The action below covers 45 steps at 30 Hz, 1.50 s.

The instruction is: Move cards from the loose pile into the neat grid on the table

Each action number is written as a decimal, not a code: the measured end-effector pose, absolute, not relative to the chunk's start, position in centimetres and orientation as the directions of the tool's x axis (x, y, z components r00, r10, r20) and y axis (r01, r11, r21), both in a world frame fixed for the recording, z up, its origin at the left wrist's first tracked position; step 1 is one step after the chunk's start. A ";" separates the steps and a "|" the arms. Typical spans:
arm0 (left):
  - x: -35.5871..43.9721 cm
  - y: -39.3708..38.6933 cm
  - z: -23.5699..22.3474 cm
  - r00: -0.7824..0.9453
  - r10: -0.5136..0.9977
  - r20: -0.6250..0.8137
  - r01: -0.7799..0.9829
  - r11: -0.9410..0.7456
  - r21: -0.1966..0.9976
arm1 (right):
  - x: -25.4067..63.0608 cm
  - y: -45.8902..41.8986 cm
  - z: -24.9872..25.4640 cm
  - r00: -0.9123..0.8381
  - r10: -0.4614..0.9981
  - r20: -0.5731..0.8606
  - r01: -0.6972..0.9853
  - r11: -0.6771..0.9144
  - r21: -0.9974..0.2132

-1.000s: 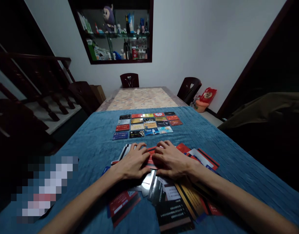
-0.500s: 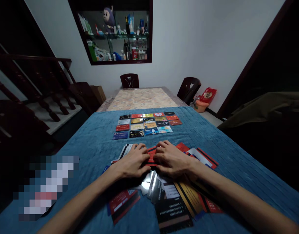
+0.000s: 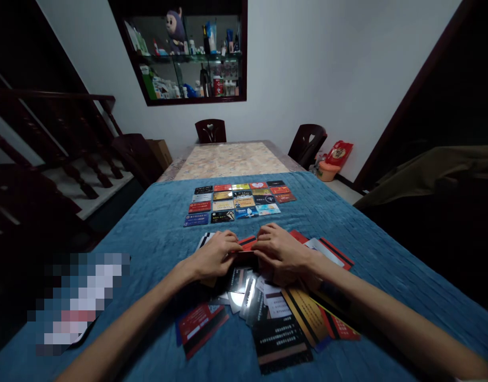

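Observation:
Between my two hands is a red card with a dark stripe (image 3: 247,244), tilted a little up off the pile. My left hand (image 3: 215,255) pinches its left end and my right hand (image 3: 280,253) its right end; both sets of fingers are closed. Loose cards lie overlapping below and around the hands. Among them are a black card (image 3: 282,345), a dark red card (image 3: 199,324), a gold card (image 3: 307,315) and a silver-white card (image 3: 323,251) by my right wrist. My forearms and hands hide part of the pile.
Beyond the pile, several cards lie in rows, including a blue card (image 3: 246,212) in the front row. A blue cloth (image 3: 148,239) covers the near table. A pixelated flat object (image 3: 84,302) lies at left. Chairs (image 3: 307,146) stand around the far end.
Both hands have closed on the red card's ends and raised its near edge from the pile. Before, they lay over it with fingers spread more flatly. The card rows have stayed put.

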<state>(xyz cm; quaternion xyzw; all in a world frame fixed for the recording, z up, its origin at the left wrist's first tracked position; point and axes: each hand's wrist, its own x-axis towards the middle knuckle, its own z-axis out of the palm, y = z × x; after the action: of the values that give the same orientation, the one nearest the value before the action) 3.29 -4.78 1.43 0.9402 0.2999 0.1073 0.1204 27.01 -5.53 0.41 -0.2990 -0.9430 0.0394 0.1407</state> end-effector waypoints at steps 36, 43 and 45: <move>3.7 -4.2 -0.9 0.624 0.698 0.352 0.590 -0.716 0.375 | 26.4 -5.4 -1.3 -0.691 0.612 0.385 0.694 0.711 0.114; 3.5 -3.8 -1.1 0.555 0.722 0.412 0.579 -0.691 0.432 | 26.2 -5.3 -2.1 -0.665 0.587 0.463 0.707 0.693 0.137; 3.5 -3.8 -1.1 0.544 0.726 0.421 0.576 -0.688 0.441 | 26.2 -5.2 -2.2 -0.652 0.582 0.487 0.716 0.683 0.143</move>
<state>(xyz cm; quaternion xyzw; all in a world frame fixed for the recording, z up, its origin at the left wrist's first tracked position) 3.47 -3.82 -1.09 0.8696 0.3744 0.2963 0.1260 26.15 -5.25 -2.16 -0.3631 -0.8939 -0.1636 0.2058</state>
